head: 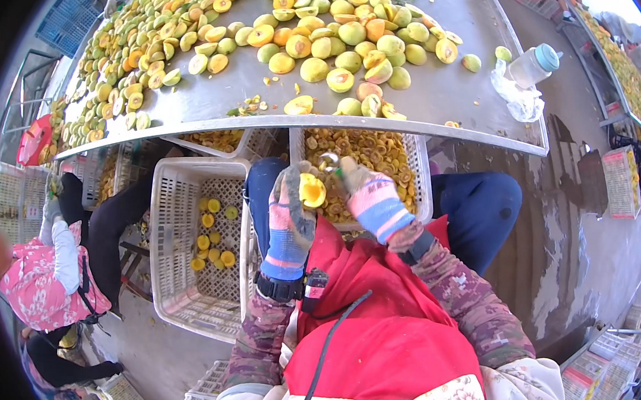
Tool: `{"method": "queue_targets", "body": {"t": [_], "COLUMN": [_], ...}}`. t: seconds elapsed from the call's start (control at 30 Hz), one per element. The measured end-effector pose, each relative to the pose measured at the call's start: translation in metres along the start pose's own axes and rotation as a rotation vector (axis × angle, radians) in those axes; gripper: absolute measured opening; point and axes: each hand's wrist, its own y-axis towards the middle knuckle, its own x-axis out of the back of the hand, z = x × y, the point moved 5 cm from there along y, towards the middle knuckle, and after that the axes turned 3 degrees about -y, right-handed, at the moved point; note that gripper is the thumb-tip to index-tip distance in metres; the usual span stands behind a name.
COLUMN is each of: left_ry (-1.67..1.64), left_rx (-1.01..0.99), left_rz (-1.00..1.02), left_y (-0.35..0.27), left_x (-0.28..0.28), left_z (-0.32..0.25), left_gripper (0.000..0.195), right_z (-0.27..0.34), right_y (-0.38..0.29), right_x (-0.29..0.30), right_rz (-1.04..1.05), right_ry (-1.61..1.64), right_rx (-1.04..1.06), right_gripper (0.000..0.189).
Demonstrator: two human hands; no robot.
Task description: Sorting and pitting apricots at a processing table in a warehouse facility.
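Note:
My left hand [290, 220], in a striped knit glove, holds a hollowed yellow fruit half [312, 191], its cut side facing right. Just right of it my right hand [375, 199], gloved too, grips a small metal scooping tool [330, 159] with a green part near the fingers. Both hands are above a white plastic crate [425, 192] full of brownish-yellow fruit scraps [382, 148]. To the left a larger white crate [162, 243] has several hollowed fruit halves [213, 254] on its bottom. Many halved green and yellow fruits [350, 33] are piled on the metal table [420, 103].
A bottle with a blue lid [532, 65] and a crumpled plastic bag [521, 97] are at the table's right end. On the left sits a co-worker in a pink patterned garment [50, 279]. More crates [622, 180] and another fruit-covered table [613, 60] lie to the right.

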Motion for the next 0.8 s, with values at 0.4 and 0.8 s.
{"method": "queue_targets", "body": {"t": [0.4, 0.8], "left_ry": [0.423, 0.437], "left_rx": [0.147, 0.064], "left_rz": [-0.303, 0.324], "left_y": [0.075, 0.189], "left_x": [0.106, -0.031], "left_z": [0.075, 0.061], "left_gripper": [0.037, 0.083], "right_z": [-0.071, -0.077], "right_y": [-0.037, -0.089], "right_x": [-0.034, -0.001], "right_rz": [0.096, -0.174], "right_ry": [0.269, 0.627], "right_rx": [-0.303, -0.349], "right_gripper": [0.032, 0.017]}}
